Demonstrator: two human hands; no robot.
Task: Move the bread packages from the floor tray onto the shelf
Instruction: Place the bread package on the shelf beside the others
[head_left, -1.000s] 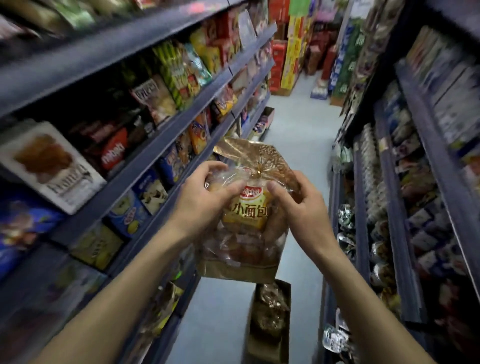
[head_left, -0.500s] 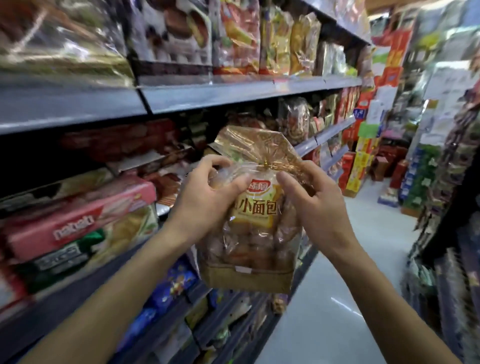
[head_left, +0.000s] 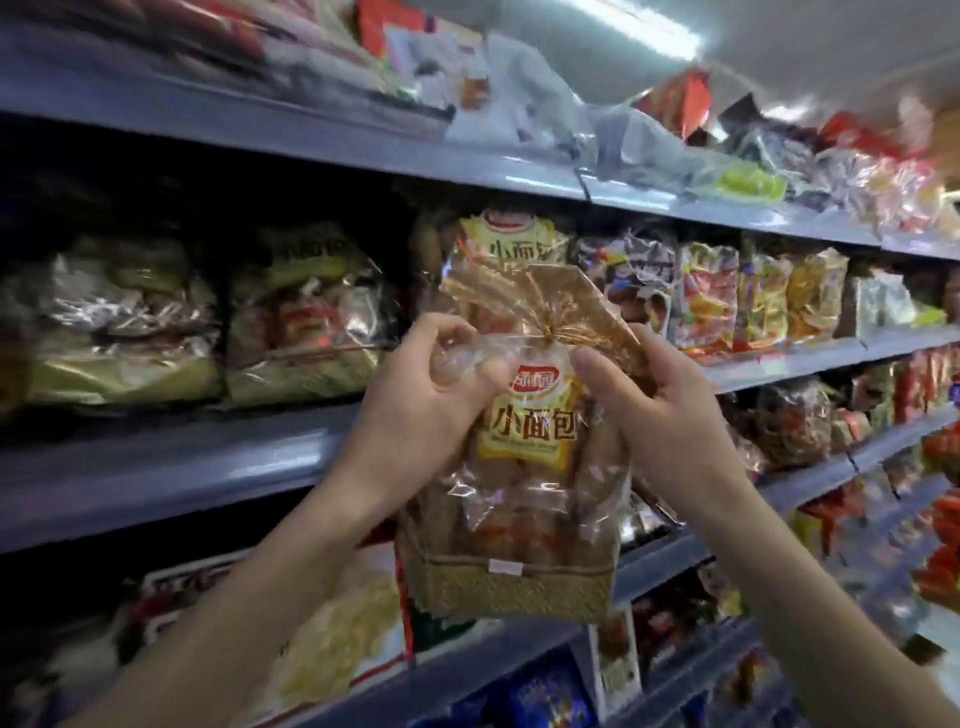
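clear plastic bread bag (head_left: 524, 467): yellow label, red logo, brown characters, gold woven-pattern base band, gold striped top. grey-blue metal shelf edge (head_left: 171, 467). matching yellow-label bag (head_left: 511, 236) behind it on the shelf.

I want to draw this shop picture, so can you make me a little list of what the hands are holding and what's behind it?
held thing: bread bag, clear wrap, yellow label, tied at the top
left hand: grips the bag's upper left side
right hand: grips the bag's upper right side, near the tie
bag position: upright, in the air in front of the shelf, not yet set down
behind it: matching bread bag already standing on that shelf
neighbours: other bagged snacks to the right
floor tray: out of view
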